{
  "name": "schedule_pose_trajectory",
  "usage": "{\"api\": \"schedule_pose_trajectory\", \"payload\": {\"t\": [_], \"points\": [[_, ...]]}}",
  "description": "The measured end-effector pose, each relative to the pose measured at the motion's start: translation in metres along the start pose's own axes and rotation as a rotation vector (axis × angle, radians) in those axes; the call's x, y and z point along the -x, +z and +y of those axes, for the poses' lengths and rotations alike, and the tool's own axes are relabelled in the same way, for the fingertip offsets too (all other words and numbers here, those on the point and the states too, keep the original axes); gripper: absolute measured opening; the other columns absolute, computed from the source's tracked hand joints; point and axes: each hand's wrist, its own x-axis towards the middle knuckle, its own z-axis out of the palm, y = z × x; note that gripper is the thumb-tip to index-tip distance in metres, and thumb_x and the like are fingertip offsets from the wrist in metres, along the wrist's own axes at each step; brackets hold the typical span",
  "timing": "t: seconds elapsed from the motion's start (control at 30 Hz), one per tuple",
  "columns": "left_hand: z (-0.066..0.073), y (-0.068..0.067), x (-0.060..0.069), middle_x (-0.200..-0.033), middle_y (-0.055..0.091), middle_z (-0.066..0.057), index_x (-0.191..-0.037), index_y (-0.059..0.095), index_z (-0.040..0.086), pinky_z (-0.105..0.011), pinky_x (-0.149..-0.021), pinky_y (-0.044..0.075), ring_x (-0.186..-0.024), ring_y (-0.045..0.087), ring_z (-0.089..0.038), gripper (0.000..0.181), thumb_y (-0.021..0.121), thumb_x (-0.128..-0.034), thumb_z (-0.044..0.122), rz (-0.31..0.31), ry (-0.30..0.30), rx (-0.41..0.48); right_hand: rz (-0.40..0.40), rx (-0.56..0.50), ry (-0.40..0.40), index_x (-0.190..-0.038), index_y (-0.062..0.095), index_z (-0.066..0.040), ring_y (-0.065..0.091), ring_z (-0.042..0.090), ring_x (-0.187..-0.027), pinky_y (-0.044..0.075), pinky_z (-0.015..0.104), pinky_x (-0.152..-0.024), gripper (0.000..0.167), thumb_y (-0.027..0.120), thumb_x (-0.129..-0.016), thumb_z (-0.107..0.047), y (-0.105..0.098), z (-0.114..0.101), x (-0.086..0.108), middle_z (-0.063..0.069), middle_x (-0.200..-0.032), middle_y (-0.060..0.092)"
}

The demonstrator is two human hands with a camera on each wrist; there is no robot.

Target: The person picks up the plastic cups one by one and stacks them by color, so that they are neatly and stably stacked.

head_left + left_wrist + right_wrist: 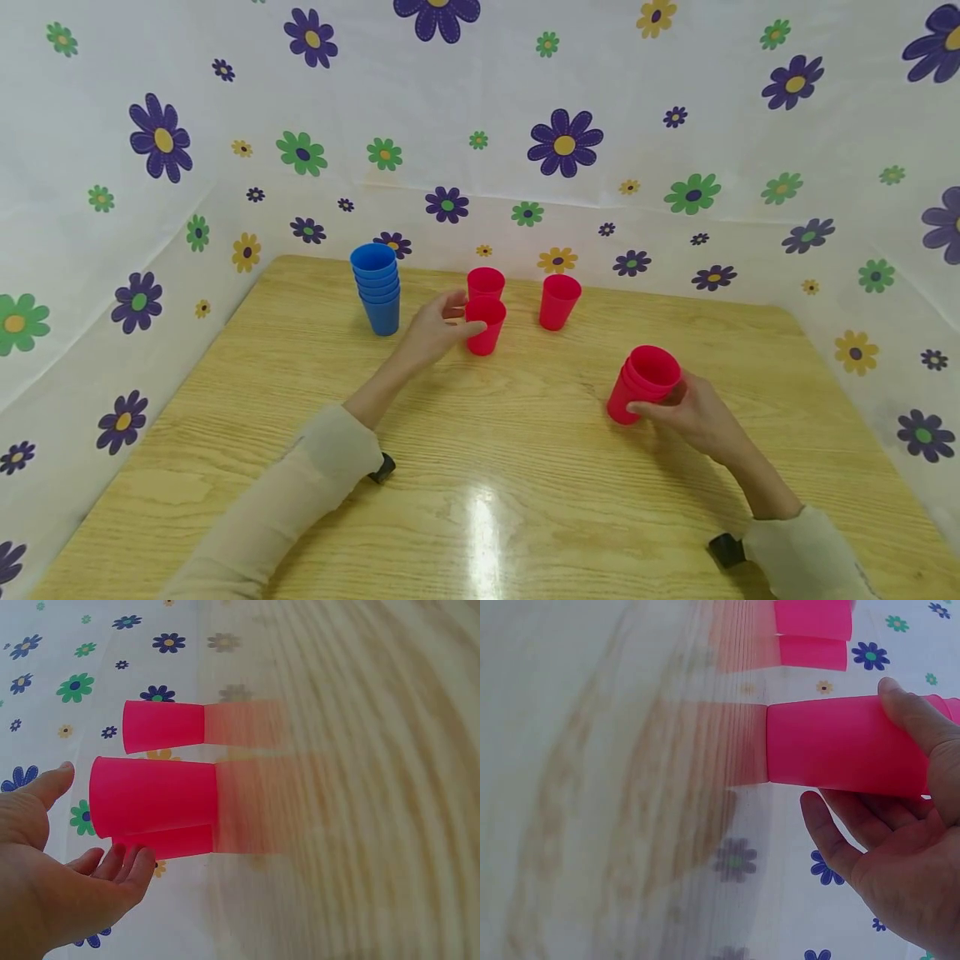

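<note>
In the head view my left hand is beside the nearer of two red cups, this front red cup standing upright. The left wrist view shows the left thumb spread away from that cup and the fingers near its lower side. The other red cup stands just behind it. On the right, my right hand holds a small nested stack of red cups, thumb on the near side. In the right wrist view its fingers are partly hidden behind the stack.
A single red cup stands upright at the back, right of the front pair. Several nested blue cups stand at the back left. The wooden table meets a flower-patterned cloth at the back and sides.
</note>
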Motion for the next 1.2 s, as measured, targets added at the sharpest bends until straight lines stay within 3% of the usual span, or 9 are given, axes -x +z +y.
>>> {"api": "schedule_pose_trajectory", "payload": {"t": [0.27,0.97,1.2], "points": [[-0.004,0.012,-0.007,-0.151,0.050,-0.011,-0.158,0.037,0.008,-0.044,-0.104,0.052,-0.136,0.048,-0.031,0.083,0.081,-0.0909,0.027,0.008,-0.019,-0.039,0.011,0.000,-0.006,-0.138,0.054,0.002,0.064,0.013,-0.101,0.054,0.018,-0.085,0.061,0.084,-0.089,-0.015,0.002,0.001,-0.001,0.017,-0.122,0.069],[-0.001,0.020,-0.009,-0.149,0.051,-0.014,-0.157,0.038,0.006,-0.045,-0.103,0.053,-0.135,0.049,-0.033,0.080,0.080,-0.0922,0.026,0.030,-0.058,-0.116,0.004,0.001,0.004,-0.139,0.054,0.002,0.064,0.020,-0.103,0.054,0.018,-0.085,0.061,0.084,-0.089,-0.015,0.001,0.001,-0.001,0.017,-0.123,0.068],[0.004,0.018,-0.001,-0.145,0.055,-0.012,-0.155,0.042,0.007,-0.043,-0.100,0.055,-0.131,0.052,-0.031,0.079,0.081,-0.0908,0.032,-0.018,-0.028,-0.102,-0.004,-0.003,0.021,-0.139,0.053,0.003,0.063,0.026,-0.105,0.053,0.018,-0.086,0.061,0.083,-0.089,-0.015,0.000,-0.003,0.000,0.018,-0.124,0.068]]}}
